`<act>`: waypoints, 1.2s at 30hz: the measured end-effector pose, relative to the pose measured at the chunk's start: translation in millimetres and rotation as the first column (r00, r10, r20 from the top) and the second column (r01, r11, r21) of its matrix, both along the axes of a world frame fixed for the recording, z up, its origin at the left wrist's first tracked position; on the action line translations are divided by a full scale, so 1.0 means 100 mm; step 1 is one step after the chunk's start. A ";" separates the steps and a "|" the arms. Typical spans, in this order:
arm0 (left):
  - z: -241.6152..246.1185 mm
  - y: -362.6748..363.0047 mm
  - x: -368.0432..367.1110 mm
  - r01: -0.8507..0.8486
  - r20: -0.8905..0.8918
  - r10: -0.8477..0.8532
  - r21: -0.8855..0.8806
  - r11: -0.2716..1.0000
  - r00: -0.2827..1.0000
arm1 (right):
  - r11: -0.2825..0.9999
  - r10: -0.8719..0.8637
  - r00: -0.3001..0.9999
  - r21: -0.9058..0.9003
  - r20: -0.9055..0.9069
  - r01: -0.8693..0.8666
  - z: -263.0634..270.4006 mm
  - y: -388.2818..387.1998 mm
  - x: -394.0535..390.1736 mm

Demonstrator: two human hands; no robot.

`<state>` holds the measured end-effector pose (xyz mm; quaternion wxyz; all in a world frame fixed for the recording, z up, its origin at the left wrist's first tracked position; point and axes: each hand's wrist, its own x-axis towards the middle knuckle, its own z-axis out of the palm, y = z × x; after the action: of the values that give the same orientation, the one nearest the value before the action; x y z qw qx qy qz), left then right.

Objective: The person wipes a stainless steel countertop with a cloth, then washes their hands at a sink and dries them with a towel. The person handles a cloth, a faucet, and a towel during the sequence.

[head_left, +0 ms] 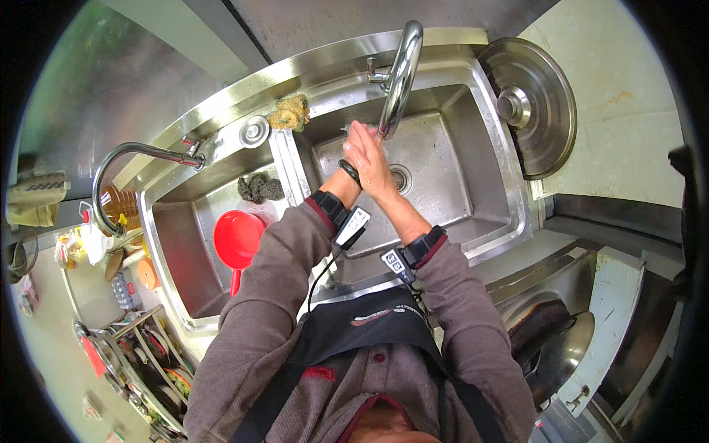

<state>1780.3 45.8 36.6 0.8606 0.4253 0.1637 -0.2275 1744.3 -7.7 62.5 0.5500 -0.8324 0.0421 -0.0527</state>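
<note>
My right hand (370, 163) lies against my left hand (342, 187), palms together, under the mouth of a chrome gooseneck faucet (406, 72). Both look wet, and no tool is in them. Most of my left hand is hidden behind the right. A dark bangle (349, 173) circles my left wrist. Below the hands is the right basin (429, 152) of a stainless steel double sink, with a round drain (400, 178) in its floor. Black straps with small tagged devices sit on both forearms, at the cuffs.
The left basin (177, 238) holds a red plastic ladle (237, 237) and steel wool scourers (260, 188). A yellow cloth (290, 112) and a metal drain strainer (255, 132) rest on the rim. A second faucet (138, 148) arches at left. A large pot lid (534, 111) lies at right.
</note>
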 end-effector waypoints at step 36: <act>0.13 -0.03 -0.24 0.205 -0.061 -0.196 0.321 0.925 0.979 | 0.884 -0.171 0.927 -0.468 -0.333 -0.005 0.02 -0.13 -0.03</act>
<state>1756.3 42.8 49.3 0.7484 0.5726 0.1667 -0.2902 1741.1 -21.2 64.6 0.3166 -0.9313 0.1660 0.0704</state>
